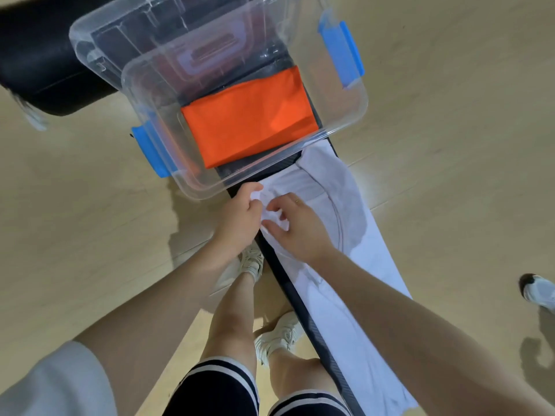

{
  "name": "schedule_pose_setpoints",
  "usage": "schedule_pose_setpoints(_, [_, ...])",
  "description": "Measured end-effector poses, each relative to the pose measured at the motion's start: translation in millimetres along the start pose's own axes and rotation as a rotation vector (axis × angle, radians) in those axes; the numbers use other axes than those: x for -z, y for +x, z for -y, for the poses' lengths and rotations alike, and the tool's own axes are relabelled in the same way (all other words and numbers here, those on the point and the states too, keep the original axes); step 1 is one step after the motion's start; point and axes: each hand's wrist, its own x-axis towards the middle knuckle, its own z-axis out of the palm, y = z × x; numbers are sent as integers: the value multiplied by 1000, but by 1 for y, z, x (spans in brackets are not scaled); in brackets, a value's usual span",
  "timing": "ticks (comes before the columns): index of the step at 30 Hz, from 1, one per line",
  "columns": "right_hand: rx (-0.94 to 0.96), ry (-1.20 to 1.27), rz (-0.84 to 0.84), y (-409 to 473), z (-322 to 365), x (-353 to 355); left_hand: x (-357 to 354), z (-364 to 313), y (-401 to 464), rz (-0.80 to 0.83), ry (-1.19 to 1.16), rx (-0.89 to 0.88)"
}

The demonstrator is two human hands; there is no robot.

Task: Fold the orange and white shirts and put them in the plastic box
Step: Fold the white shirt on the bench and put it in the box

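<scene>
White shirt (345,235): plain white, held in both grips. Beyond the grips: clear plastic box (354,115), blue latches (342,52); folded shirt inside (249,121), solid orange. Under the grips: black bench (288,283). Floor (450,115): light tan wood. Nearer than the grips: black shorts (216,391), white stripes; off-white sneakers (279,334).

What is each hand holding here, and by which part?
Both the left hand and the right hand pinch the white shirt at its bunched edge nearest the plastic box.
</scene>
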Motion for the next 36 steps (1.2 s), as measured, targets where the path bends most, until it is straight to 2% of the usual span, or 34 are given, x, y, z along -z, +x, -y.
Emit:
schedule_pose_setpoints(4, [19, -63, -150, 3, 14, -29, 8, -1, 8, 110, -99, 91])
schedule_pose_setpoints(9, [-82, -15, -207, 14, 17, -30, 17, 9, 17, 179, -5, -14])
schedule_pose_setpoints(12, [-210, 225, -181, 19, 9, -16, 20, 9, 16, 211, 99, -51])
schedule_pose_setpoints(16, [-320, 500, -44, 32, -13, 7, 20, 5, 20, 205, 179, -139])
schedule_pose_setpoints(19, [-326, 408, 6, 43, -23, 16, 14, 5, 29, 160, 63, -96])
schedule_pose_setpoints(20, [-304, 333, -44, 47, -27, 19, 12, 4, 33, 130, 5, -73])
schedule_pose_setpoints(22, [-282, 172, -248, 53, -36, 28, 8, 2, 37, 77, -87, -42])
schedule_pose_setpoints(24, [-315, 117, -446, 61, -48, 40, 3, 1, 40, 46, -112, -9])
schedule_pose_setpoints(26, [-373, 136, -505, 71, -60, 48, -1, 1, 40, 1, -103, 37])
schedule_pose_setpoints(28, [-432, 140, -442, 84, -64, 52, -6, 3, 41, -46, -97, 51])
schedule_pose_setpoints(30, [-468, -1, -348, 96, -65, 54, -10, 4, 38, -63, -138, 78])
schedule_pose_setpoints(33, [-454, -222, -270, 106, -64, 59, -14, 5, 27, -77, -183, 29])
schedule_pose_setpoints(36, [-399, -233, -237, 101, -64, 72, -12, 2, 16, -76, -91, -14])
